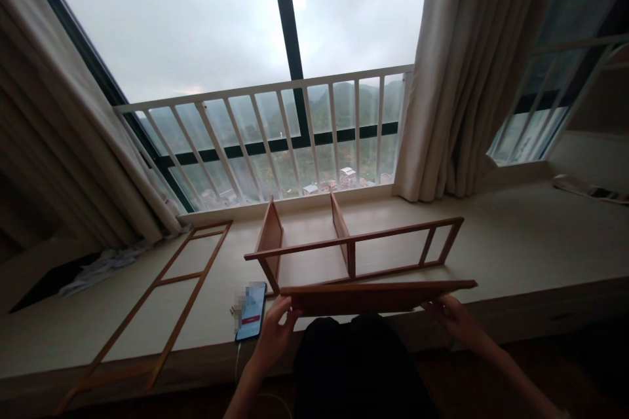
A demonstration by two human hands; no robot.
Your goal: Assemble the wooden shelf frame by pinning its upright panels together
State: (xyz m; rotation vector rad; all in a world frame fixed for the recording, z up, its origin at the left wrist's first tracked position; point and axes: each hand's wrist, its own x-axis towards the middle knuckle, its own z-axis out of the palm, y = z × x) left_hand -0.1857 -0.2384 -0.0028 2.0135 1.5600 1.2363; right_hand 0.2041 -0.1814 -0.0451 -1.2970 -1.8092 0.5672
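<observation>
A brown wooden board [363, 298] is held level above my lap, seen nearly edge-on. My left hand [276, 328] grips its left end, fingers curled at the edge. At the board's right end, my right hand [448, 318] pinches the other edge. Just beyond the board lies a wooden side frame [388, 236] with two upright panels joined to it, a left panel [271, 236] and a middle panel [340, 226]. A second, ladder-like wooden frame [171, 317] lies flat to the left and juts past the ledge's front edge.
A phone [251, 311] with a cable lies on the pale window ledge [531, 242], close to my left hand. White railings [304, 137] stand before the window. Curtains [452, 78] hang on both sides. Some crumpled cloth [105, 268] rests at the far left.
</observation>
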